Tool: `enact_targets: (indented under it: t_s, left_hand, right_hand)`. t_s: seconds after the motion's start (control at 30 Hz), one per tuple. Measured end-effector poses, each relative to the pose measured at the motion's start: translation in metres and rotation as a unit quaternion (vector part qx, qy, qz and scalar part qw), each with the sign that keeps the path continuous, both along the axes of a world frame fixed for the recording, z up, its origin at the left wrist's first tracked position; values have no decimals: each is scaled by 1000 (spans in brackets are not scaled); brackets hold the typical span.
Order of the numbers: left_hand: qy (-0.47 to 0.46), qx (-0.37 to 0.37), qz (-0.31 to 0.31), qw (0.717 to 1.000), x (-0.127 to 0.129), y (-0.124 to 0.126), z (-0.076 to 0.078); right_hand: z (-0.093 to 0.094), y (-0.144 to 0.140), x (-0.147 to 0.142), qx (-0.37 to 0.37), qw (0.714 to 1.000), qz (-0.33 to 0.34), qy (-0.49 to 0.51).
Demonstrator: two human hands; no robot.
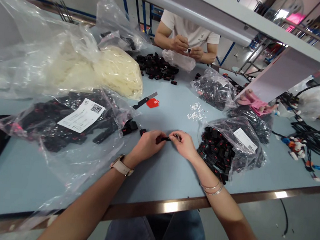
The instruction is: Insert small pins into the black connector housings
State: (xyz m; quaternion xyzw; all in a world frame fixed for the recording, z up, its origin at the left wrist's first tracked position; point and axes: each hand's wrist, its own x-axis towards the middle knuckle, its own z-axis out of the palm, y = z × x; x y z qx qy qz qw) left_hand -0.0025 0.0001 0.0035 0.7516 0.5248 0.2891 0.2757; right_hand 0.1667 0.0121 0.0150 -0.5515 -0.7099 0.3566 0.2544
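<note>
Grip left: left hand [147, 144] pinching small black plastic connector [165, 138]
Grip right: right hand [185, 144] pinched on its other end
Beside: open clear bag of black connectors [224, 150] on blue counter [158, 172]
Tip: keep ends aligned, press squarely

Factory assembly workshop: long blue workbench [154, 186] heaped with plastic bags of small black connectors [224, 151], loose cable harnesses [307, 136], steel racking behind, a co-worker [188, 36] seated opposite.
</note>
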Motion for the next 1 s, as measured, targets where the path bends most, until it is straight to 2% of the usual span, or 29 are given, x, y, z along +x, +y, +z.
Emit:
enact_targets:
  t_s: [0.37,0.77,1.0]
  left_hand:
    - [1,-19,6,1000,0,-1,1]
    - [5,-7,6,1000,1,-3,4]
    - [-7,-33,15,999,-1,0,3]
  right_hand:
    - [-1,0,-7,17,998,31,-50]
    - [-3,-8,-6,84,982,68,-155]
    - [-9,-6,-1,99,985,77,-122]
